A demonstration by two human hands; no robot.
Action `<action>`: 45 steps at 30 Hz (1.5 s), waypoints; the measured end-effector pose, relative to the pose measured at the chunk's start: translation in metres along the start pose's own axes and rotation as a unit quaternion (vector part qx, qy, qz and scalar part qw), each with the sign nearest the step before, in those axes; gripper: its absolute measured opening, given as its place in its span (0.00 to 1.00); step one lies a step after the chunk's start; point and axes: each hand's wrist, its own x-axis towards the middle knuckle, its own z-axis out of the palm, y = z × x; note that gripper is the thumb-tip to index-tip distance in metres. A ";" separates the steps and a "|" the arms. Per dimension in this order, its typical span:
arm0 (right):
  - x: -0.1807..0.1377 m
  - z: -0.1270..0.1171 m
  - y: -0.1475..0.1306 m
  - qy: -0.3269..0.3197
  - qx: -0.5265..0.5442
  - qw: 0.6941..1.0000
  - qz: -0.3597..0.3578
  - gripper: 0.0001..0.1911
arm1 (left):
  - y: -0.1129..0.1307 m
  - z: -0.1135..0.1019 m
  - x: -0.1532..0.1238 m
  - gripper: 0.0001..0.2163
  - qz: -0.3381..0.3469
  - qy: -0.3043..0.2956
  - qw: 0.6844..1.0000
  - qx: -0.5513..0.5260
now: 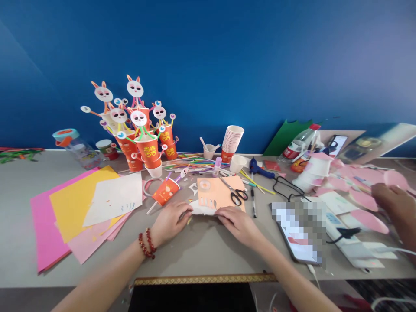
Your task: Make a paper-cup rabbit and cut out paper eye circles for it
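Observation:
My left hand [172,220] and my right hand [239,224] pinch a white paper piece [204,209] between them, one at each end, low over the table. The paper has cut-out edges and looks slightly bent. Under and behind it lies a peach-orange sheet [239,181] bearing cut shapes, a small clear ring [205,185] and black-handled scissors [236,196]. To the left of the paper, a red paper cup [166,190] lies tilted, with straws and a small rabbit face [184,172]. A pen [253,203] rests to the right of my right hand.
Rabbit-topped red cups [146,149] stand at the back left, near coloured paper sheets [65,208]. Stacked cups [232,141], straws [188,164] and a blue glue gun [261,169] lie farther back. A phone [295,236], cables and a power strip [341,238] lie right, near another person's hand [394,201].

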 end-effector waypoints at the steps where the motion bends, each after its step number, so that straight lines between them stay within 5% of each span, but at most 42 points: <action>1: 0.001 0.001 0.002 0.006 0.002 1.000 0.014 0.14 | 0.000 -0.001 0.000 0.10 -0.012 0.003 1.000 -0.029; 6: 0.005 0.006 0.010 0.012 0.031 0.997 0.076 0.19 | -0.004 0.004 0.001 0.12 -0.038 0.012 0.996 -0.080; 16: 0.004 0.007 0.012 0.021 0.043 0.996 0.078 0.20 | -0.007 0.015 0.007 0.07 -0.032 0.037 0.998 -0.037; 21: -0.002 0.005 0.012 0.006 0.055 0.997 0.050 0.09 | -0.005 0.014 0.006 0.06 -0.037 0.036 0.997 -0.056; 24: -0.008 0.004 0.011 -0.012 0.041 0.999 0.017 0.23 | -0.006 0.013 0.005 0.10 -0.035 0.031 0.997 -0.059; 27: -0.013 0.003 0.009 -0.024 0.020 1.000 0.002 0.27 | -0.009 0.011 0.002 0.14 -0.020 0.025 0.999 -0.043; 38: -0.021 0.000 0.004 0.023 -0.042 0.998 -0.034 0.14 | -0.014 0.009 -0.003 0.14 -0.008 -0.008 0.999 0.047; 42: -0.020 -0.001 0.004 0.061 0.069 0.996 0.003 0.12 | -0.015 0.007 0.001 0.15 -0.020 -0.002 1.000 -0.004; 45: -0.018 0.001 0.007 0.088 0.229 0.966 0.081 0.07 | -0.014 -0.002 0.003 0.17 -0.036 -0.021 0.995 -0.093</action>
